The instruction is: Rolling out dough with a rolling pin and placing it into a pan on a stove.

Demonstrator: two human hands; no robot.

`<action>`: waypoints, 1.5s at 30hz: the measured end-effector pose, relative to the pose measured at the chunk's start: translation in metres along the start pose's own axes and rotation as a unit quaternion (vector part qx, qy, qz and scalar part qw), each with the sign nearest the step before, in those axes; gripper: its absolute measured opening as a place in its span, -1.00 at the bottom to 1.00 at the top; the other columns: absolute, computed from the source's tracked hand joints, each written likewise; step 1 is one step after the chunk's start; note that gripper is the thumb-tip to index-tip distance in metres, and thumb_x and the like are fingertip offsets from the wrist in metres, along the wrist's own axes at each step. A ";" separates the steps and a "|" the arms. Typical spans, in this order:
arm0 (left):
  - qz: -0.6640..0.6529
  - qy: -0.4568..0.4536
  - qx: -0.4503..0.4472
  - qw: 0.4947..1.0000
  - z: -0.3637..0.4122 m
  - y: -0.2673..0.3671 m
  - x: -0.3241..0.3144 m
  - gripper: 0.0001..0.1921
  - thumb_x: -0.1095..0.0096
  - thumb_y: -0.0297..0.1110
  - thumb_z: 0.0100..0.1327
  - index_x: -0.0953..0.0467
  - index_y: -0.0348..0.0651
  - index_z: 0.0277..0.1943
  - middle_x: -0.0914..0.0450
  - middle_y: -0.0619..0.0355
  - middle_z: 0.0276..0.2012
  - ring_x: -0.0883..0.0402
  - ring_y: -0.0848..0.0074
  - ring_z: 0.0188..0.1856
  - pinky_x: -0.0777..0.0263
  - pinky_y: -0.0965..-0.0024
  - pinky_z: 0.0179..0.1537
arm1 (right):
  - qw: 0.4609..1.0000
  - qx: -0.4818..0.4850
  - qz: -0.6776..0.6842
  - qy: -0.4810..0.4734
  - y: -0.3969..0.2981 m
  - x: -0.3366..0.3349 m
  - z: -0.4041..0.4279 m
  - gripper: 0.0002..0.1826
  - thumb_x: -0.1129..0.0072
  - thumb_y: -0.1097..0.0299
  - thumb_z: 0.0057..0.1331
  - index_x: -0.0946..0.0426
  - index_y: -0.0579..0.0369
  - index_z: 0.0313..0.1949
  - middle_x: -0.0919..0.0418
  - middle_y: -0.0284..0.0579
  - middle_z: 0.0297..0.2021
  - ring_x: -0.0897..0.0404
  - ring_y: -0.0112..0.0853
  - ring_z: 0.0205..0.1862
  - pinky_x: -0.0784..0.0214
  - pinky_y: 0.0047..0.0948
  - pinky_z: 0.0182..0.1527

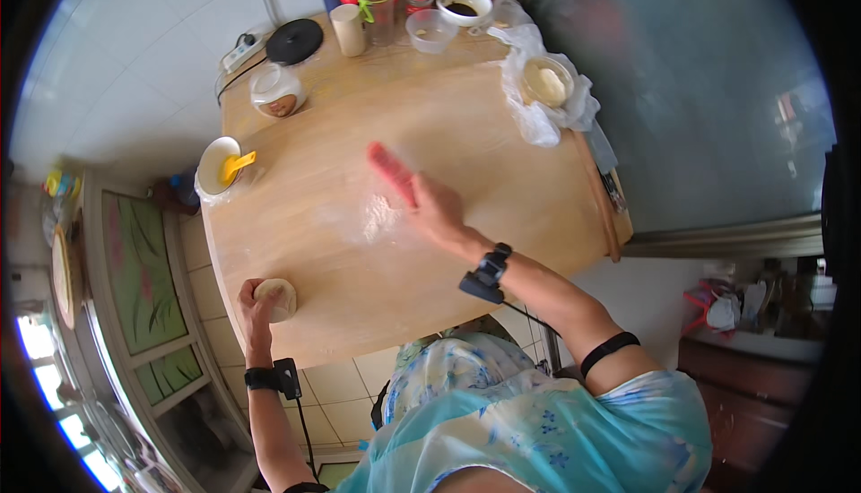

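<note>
My left hand (254, 298) holds a round, flattened piece of pale dough (281, 299) near the left front edge of the wooden board (377, 284). Its thumb lies across the dough. Over the middle of the board, my right hand (437, 210) grips a long red tool (392, 172), perhaps a brush; motion blur hides its exact kind. The tool points away and to the left. Just below it lies a patch of white flour (381, 216), thinly spread around its edges.
On the left edge stands a bowl (216, 165) with a yellow scoop (237, 167). A lidless jar (276, 91) is behind it. Jars and a bowl of dark liquid (464, 6) line the back. Right are a tub (546, 83) on plastic, a rolling pin (595, 190) and a cleaver (600, 147).
</note>
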State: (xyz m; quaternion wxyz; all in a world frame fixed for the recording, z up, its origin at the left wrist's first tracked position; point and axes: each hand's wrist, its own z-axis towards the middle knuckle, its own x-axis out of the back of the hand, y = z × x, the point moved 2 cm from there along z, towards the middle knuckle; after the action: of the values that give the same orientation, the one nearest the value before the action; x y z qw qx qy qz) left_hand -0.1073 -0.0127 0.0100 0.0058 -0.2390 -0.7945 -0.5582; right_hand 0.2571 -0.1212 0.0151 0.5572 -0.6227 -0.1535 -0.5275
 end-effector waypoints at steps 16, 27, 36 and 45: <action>0.049 -0.084 -0.219 0.971 0.066 0.060 -0.123 -0.56 -0.48 -0.38 0.08 -0.57 -0.30 0.03 -0.64 0.01 -0.18 -0.61 0.41 -0.12 -0.49 0.38 -0.05 | 0.995 -0.093 -0.017 -0.030 0.066 0.073 -0.130 -0.71 -0.26 0.34 0.14 -0.36 0.16 -0.26 -0.53 0.07 -0.41 -0.54 0.08 -0.34 -0.37 -0.02 -0.30; 0.205 0.260 -0.095 0.939 -0.072 -0.042 0.067 -0.90 -0.35 -0.54 0.16 -0.57 -0.30 -0.27 -0.62 0.19 -0.43 -0.54 0.60 -0.38 -0.46 0.51 -0.26 | 0.905 0.140 0.049 -0.398 0.017 0.059 -0.145 -0.76 -0.25 0.32 0.17 -0.38 0.08 -0.28 -0.53 0.09 -0.39 -0.57 0.04 -0.31 -0.40 -0.04 -0.31; 0.192 0.354 0.008 0.915 -0.198 -0.112 0.076 -0.92 -0.32 -0.58 0.15 -0.55 -0.30 -0.29 -0.61 0.16 -0.42 -0.55 0.57 -0.38 -0.46 0.50 -0.27 | 0.926 0.242 0.129 -0.258 -0.091 -0.015 -0.134 -0.81 -0.26 0.34 0.14 -0.40 0.04 -0.39 -0.55 0.06 -0.52 -0.59 0.00 -0.46 -0.41 -0.06 -0.44; 0.111 0.366 0.024 0.924 -0.237 -0.115 0.062 -0.93 -0.28 -0.57 0.17 -0.53 -0.29 -0.29 -0.60 0.19 -0.41 -0.55 0.59 -0.36 -0.47 0.51 -0.23 | 0.967 0.153 0.051 -0.200 -0.115 -0.074 -0.121 -0.74 -0.23 0.18 0.18 -0.42 0.05 -0.32 -0.58 0.04 -0.56 -0.60 0.01 -0.52 -0.42 0.01 -0.49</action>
State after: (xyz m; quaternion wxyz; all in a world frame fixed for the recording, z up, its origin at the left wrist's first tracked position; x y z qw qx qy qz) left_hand -0.2678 -0.2304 0.0150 0.3641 -0.1045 -0.7182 -0.5837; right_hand 0.0796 -0.1579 -0.0064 0.6297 -0.6298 -0.3087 -0.3340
